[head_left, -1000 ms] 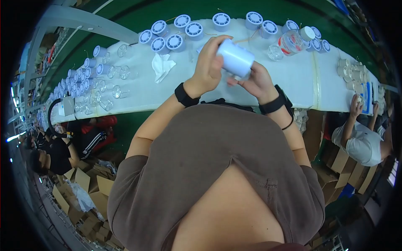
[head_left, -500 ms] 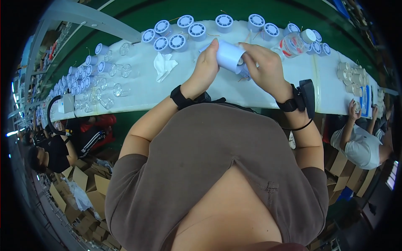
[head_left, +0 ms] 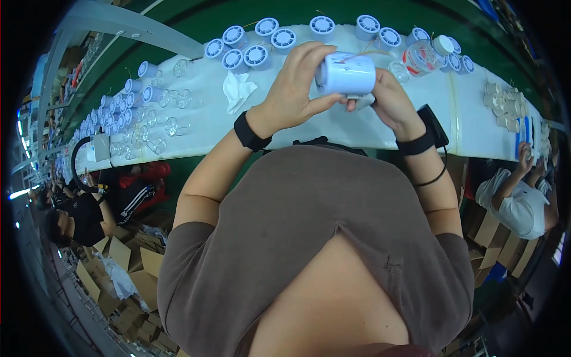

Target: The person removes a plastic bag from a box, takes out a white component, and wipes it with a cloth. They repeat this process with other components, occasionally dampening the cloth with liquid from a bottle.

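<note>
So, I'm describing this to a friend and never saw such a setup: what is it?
No machine here: the grip is a person's bare left hand and right hand. A wide camera on their head looks down, so straight edges bend. The left hand holds a pale blue cylinder; the right hand is at its right end, partly hidden. The white table bears slotted round blue pieces, clear pieces on the left, a white tissue and a clear bottle with a white cap.

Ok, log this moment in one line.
left hand: gripping pale-blue plastic cylinder | right hand: at its right end | nearby: crumpled white tissue
</note>
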The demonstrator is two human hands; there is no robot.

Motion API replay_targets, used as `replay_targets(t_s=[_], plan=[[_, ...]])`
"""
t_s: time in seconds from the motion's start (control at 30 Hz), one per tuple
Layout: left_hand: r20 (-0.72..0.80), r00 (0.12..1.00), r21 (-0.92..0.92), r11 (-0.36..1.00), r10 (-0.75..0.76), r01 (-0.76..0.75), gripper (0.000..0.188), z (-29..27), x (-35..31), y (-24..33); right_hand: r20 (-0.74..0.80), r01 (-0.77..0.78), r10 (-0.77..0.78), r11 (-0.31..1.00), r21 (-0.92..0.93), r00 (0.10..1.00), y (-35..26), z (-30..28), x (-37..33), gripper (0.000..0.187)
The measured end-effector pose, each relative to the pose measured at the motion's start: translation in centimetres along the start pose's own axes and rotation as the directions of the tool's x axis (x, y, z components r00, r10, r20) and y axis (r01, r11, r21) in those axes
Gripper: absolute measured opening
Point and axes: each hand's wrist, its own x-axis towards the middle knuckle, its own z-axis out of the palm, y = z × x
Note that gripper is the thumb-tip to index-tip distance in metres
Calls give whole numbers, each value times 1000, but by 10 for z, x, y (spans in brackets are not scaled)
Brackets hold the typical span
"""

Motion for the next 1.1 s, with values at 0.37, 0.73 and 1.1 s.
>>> replay_targets(t_s=[0.37, 0.73, 1.1], plan=[[115, 970, -303, 923, -213, 238, 66, -14, 1, -1, 109, -99, 46, 828, 553, 993, 29, 29, -7, 24], [-43, 940, -14, 941, -338, 338, 57, -5, -5, 5, -398, 273, -410, 893, -357, 821, 0, 19, -5, 17], [-236, 955, 280, 929, -177, 241, 51, -3, -22, 2, 119, 425, -700, 281, -861, 704, 18, 52, 29, 22]])
